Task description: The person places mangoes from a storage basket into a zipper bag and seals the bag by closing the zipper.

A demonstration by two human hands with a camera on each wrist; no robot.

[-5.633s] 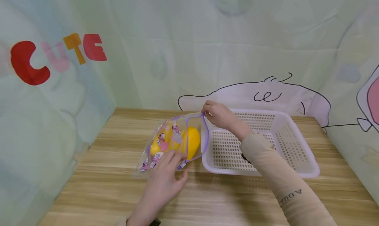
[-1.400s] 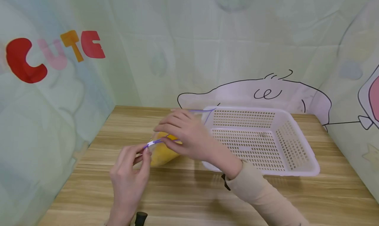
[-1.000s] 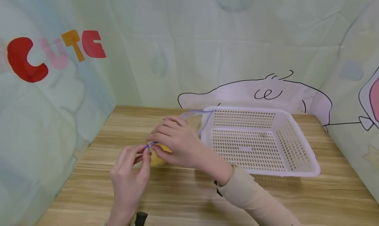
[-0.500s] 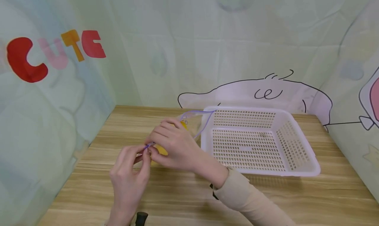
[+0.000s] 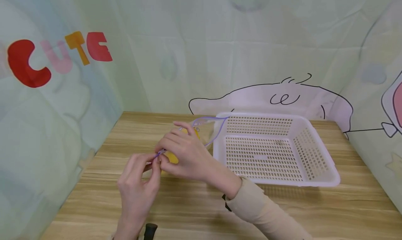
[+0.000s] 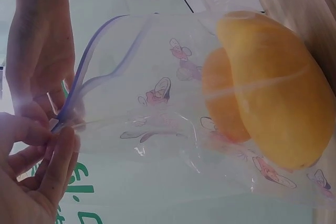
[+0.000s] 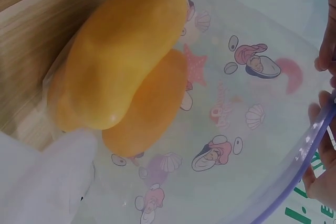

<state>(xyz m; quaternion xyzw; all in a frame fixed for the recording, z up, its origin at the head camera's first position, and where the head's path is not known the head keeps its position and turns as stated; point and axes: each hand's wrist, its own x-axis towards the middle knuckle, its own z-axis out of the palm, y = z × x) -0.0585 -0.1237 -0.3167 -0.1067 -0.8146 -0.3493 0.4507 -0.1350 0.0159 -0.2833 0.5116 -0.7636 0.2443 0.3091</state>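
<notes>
A clear zip bag (image 6: pixel 152 77) with cartoon prints and a purple zip edge holds yellow mangoes (image 6: pixel 283 93), low in the bag. In the head view, the left hand (image 5: pixel 138 184) pinches the near end of the zip between thumb and fingertips. Right against it, the right hand (image 5: pixel 190 156) pinches the zip at its slider with thumb and index finger, one finger raised. The far part of the zip gapes and reaches the basket's rim. Most of the bag and mangoes hide behind the right hand in the head view; the right wrist view shows mangoes (image 7: pixel 126 51) plainly.
A white plastic basket (image 5: pixel 326 159) with a perforated floor and walls stands right of the bag on the wooden table (image 5: pixel 194 212). Behind the table hangs a printed cloth backdrop (image 5: pixel 201 58). A black strap end shows by each wrist.
Since the oldest frame, the right hand has moved from the zip's far corner to its near end, and the left hand has taken hold there. Over the last half second both stay almost still.
</notes>
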